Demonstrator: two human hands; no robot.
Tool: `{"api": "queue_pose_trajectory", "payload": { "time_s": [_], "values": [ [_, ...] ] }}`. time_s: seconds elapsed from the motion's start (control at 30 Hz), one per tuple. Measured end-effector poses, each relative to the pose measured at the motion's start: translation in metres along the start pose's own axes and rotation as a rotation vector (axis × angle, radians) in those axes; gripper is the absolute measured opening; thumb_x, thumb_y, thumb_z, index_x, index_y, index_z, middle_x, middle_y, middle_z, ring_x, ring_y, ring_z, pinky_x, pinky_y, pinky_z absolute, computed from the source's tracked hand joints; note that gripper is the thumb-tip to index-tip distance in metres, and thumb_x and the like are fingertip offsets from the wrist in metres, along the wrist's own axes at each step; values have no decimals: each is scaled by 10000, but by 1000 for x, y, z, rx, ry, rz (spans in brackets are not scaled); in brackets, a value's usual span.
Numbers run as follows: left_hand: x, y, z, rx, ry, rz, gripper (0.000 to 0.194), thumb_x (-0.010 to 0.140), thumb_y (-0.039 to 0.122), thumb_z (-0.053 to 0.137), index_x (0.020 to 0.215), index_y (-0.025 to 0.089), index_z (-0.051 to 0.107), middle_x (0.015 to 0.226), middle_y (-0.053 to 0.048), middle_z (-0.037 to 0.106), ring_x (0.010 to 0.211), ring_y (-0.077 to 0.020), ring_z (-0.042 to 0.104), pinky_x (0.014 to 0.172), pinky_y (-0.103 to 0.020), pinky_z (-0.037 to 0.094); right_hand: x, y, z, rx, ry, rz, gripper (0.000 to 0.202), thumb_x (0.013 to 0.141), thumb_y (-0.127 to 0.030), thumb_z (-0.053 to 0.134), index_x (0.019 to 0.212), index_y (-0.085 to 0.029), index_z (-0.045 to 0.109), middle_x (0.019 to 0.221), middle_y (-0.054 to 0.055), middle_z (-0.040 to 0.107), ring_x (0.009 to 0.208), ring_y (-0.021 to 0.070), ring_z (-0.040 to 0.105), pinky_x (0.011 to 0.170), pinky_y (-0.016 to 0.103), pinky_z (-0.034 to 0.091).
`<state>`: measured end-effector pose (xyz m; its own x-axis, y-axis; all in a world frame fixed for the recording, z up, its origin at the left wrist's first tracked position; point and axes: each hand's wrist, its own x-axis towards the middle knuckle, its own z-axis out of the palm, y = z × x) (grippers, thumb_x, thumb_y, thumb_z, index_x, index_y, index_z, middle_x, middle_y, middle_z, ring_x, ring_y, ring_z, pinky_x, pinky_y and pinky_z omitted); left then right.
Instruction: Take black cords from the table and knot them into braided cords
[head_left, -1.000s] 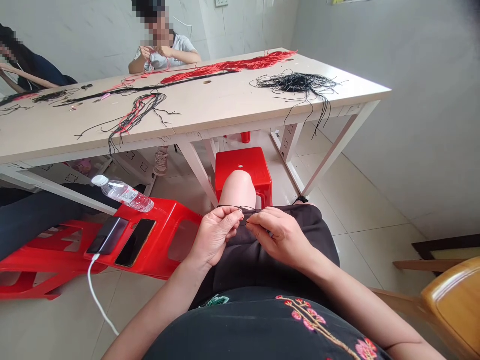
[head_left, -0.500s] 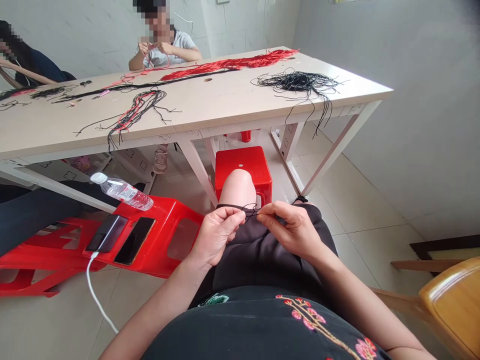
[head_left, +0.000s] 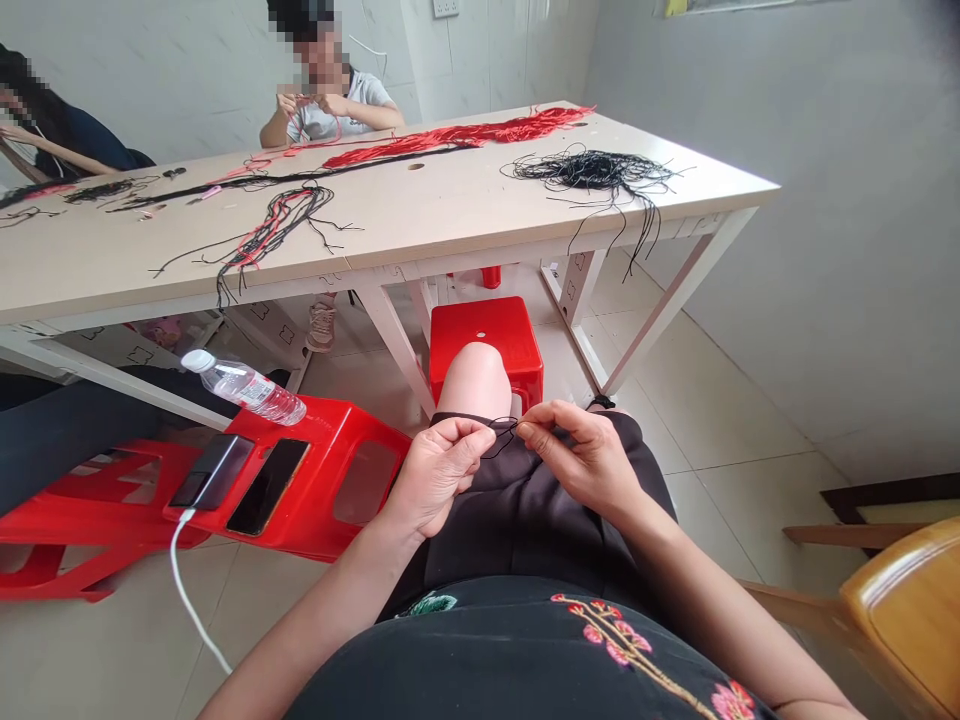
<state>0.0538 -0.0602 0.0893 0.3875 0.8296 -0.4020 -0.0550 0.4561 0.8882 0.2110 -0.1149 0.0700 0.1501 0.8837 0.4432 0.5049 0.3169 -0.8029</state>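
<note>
A thin black cord [head_left: 504,424] forms small loops between my hands, above my lap. My left hand [head_left: 448,468] pinches one side of it between thumb and forefinger. On the other side my right hand [head_left: 581,455] grips the cord with thumb and forefinger. The fingertips of the two hands are a short gap apart. Past my knee, a tangled bundle of black cords [head_left: 596,170] lies on the table [head_left: 442,205], some ends hanging over its edge. Black and red cords [head_left: 281,225] lie further left, with a long red bundle [head_left: 465,135] behind them.
A red stool [head_left: 330,430] at my left holds a water bottle [head_left: 251,388], a phone [head_left: 268,487] and a dark device [head_left: 214,470] with a white cable. Another red stool [head_left: 487,325] stands ahead. A wooden chair [head_left: 911,600] is at right. Two people sit at the table.
The cord loops between my fingers have changed shape, and one now hangs lower. My left fingertips have shifted slightly right. Both hands keep their pinch.
</note>
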Motion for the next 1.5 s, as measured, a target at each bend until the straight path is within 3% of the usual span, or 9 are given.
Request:
{"api": "queue_pose_trajectory", "payload": {
  "time_s": [0.07, 0.2, 0.27, 0.4, 0.67, 0.93, 1.07, 1.27, 1.5],
  "values": [
    [0, 1, 1, -19, 6, -5, 301, 533, 324, 799, 629, 133, 587, 468, 69, 428, 419, -20, 334, 363, -127, 182, 0, 1, 2, -62, 30, -76, 34, 839, -223, 572, 835, -206, 601, 767, 37, 654, 743, 171, 593, 704, 308, 492],
    [-1, 0, 2, -24, -12, -31, 299, 540, 320, 803, 643, 130, 597, 490, 63, 451, 418, -16, 349, 356, -120, 187, -1, 3, 8, -21, -51, -227, 422, 784, -220, 645, 1186, -202, 518, 1174, 104, 605, 1142, 240, 520, 979, 432, 432],
    [-1, 0, 2, -19, -41, -43, 296, 550, 320, 804, 663, 128, 610, 510, 56, 474, 414, -11, 346, 352, -118, 190, -2, 4, 11, 95, -127, -171, 437, 811, -225, 621, 1228, -209, 493, 1124, 90, 633, 1055, 202, 587, 925, 384, 485],
    [-2, 2, -1, -12, -88, -50, 286, 550, 309, 809, 633, 125, 606, 501, 48, 478, 421, -16, 351, 348, -120, 209, -4, 5, 14, 253, -162, 12, 220, 822, -236, 612, 1037, -194, 623, 922, 50, 695, 811, 149, 656, 749, 279, 542],
    [-8, 6, -3, -50, -146, -81, 231, 599, 289, 778, 693, 117, 655, 561, 11, 541, 468, -26, 404, 387, -120, 256, 0, -2, 12, 550, -117, 345, 273, 746, -419, 658, 807, -153, 649, 668, 20, 652, 525, 96, 553, 490, 223, 473],
    [-7, 5, -3, 15, -142, -11, 180, 646, 272, 735, 683, 125, 637, 513, 57, 462, 439, -12, 341, 393, -126, 224, -1, -5, 12, 702, -135, 381, 178, 719, -301, 688, 822, -167, 631, 729, 12, 645, 651, 105, 585, 626, 240, 492],
    [-6, 3, -2, 74, -97, 51, 165, 664, 272, 718, 694, 132, 636, 528, 53, 490, 449, -20, 360, 412, -139, 257, -4, -7, 15, 811, -165, 330, 289, 673, -250, 727, 928, -194, 605, 836, 15, 649, 782, 127, 610, 722, 258, 513],
    [-8, 3, -2, 97, -67, 64, 212, 642, 302, 733, 718, 118, 656, 530, 55, 468, 450, -23, 337, 411, -152, 244, -1, -7, 13, 545, -102, 361, 193, 747, -344, 658, 798, -160, 629, 695, 17, 634, 632, 116, 564, 587, 242, 458],
    [-6, 3, -5, 111, -80, 72, 200, 661, 308, 722, 742, 129, 679, 530, 57, 472, 452, -19, 329, 413, -145, 246, -3, -6, 15, 485, -97, 348, 208, 767, -361, 619, 774, -153, 617, 659, 16, 608, 571, 103, 522, 517, 224, 412]
  ]
}}
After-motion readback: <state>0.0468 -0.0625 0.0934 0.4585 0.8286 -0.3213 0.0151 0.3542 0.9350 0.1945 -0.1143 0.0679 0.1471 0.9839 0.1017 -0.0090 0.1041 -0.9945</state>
